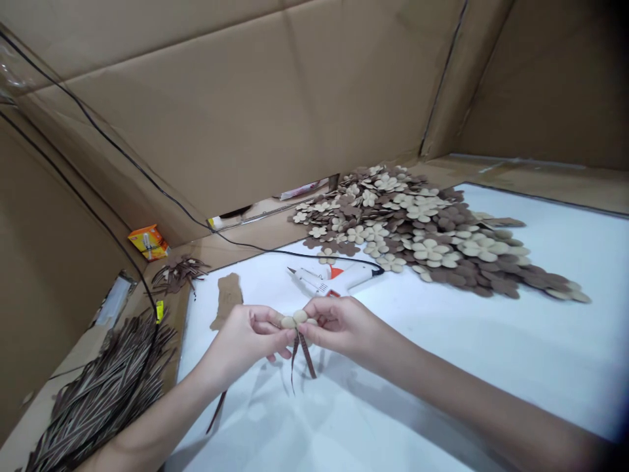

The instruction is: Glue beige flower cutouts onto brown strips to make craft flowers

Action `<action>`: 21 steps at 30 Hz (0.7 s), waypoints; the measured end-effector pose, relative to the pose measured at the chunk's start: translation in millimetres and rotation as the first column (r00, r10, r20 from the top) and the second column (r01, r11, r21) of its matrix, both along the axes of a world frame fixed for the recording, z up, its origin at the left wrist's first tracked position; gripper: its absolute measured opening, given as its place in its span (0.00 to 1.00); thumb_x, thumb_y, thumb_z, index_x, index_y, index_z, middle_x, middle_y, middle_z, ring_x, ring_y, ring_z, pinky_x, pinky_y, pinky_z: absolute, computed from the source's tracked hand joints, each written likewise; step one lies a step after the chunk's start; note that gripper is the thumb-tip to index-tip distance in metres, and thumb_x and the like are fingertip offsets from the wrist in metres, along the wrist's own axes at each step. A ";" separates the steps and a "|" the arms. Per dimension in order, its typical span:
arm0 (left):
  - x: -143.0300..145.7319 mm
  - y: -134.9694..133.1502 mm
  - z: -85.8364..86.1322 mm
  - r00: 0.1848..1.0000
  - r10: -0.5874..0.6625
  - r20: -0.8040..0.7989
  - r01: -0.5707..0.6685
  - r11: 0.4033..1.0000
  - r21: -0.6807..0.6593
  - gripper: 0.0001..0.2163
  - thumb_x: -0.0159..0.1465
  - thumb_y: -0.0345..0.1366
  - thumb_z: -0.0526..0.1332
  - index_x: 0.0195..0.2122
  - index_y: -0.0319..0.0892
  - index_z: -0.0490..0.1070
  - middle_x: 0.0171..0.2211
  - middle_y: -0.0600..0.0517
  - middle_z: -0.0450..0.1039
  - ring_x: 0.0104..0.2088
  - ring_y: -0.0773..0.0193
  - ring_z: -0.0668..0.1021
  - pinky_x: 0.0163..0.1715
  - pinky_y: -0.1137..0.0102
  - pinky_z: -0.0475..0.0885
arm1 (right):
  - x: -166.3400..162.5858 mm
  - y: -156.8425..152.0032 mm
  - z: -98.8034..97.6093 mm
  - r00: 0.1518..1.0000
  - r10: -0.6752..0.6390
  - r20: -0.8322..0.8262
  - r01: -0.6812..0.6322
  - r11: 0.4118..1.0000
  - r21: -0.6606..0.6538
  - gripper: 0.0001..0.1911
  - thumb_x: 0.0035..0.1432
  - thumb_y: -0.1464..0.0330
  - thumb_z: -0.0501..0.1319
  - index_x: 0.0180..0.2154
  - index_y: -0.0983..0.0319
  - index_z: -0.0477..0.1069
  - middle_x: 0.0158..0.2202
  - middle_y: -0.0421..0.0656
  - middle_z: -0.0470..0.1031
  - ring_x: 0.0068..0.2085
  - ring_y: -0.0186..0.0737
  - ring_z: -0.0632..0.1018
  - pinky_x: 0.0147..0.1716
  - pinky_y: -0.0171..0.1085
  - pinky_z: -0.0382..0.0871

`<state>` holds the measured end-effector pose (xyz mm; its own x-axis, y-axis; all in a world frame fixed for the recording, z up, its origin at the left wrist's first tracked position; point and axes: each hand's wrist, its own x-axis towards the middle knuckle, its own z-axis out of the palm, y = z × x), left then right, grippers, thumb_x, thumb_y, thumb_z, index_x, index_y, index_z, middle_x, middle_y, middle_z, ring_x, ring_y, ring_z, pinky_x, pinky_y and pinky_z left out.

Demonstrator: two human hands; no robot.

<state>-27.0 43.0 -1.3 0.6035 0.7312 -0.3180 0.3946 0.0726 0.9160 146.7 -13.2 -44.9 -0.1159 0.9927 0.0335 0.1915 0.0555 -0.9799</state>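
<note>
Between both hands is a small beige flower cut-out (299,317) with rounded petals, held above the white board. My left hand (263,333) pinches its left side, thumb toward me. From the right, my right hand (330,321) grips the opposite petals between thumb and fingers. Two narrow dark brown strips (306,357) hang down from the flower's middle; how they are joined to it is hidden. Just beyond the hands, a white glue gun (327,278) with a red-orange part lies on its side, its nozzle pointing left.
A large heap of brown and beige flower cut-outs (417,223) spreads at the back right. Many dark strips (108,387) are piled at left, with a smaller brown bundle (179,272) behind. A torn cardboard piece (228,300), an orange box (149,242) and a black cable (162,190) are near. Cardboard walls (236,118) enclose the board.
</note>
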 end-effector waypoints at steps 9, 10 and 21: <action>1.2 3.8 2.7 1.000 -0.013 -0.022 0.011 0.997 -0.072 0.15 0.46 0.43 0.68 0.26 0.37 0.71 0.18 0.52 0.74 0.19 0.68 0.75 0.19 0.76 0.66 | -7.2 -2.3 -10.5 0.995 -0.052 -0.089 0.050 0.999 -0.019 0.14 0.53 0.58 0.59 0.31 0.62 0.71 0.25 0.40 0.70 0.30 0.38 0.72 0.27 0.34 0.64; 1.3 4.1 4.0 0.999 -0.015 -0.028 0.013 0.997 -0.075 0.15 0.46 0.43 0.68 0.26 0.37 0.71 0.18 0.53 0.74 0.19 0.68 0.75 0.19 0.76 0.66 | -7.4 -3.2 -8.7 0.995 -0.054 -0.084 0.052 0.998 -0.019 0.13 0.54 0.58 0.58 0.31 0.62 0.71 0.25 0.39 0.70 0.30 0.38 0.72 0.27 0.34 0.64; -0.5 7.1 -1.5 0.999 -0.021 0.025 0.023 0.995 -0.100 0.15 0.49 0.44 0.66 0.29 0.37 0.71 0.21 0.53 0.74 0.22 0.67 0.76 0.20 0.77 0.67 | -8.2 -4.4 -5.5 0.991 -0.108 -0.073 0.109 0.994 0.006 0.14 0.54 0.57 0.58 0.27 0.62 0.68 0.25 0.39 0.70 0.28 0.36 0.71 0.26 0.33 0.63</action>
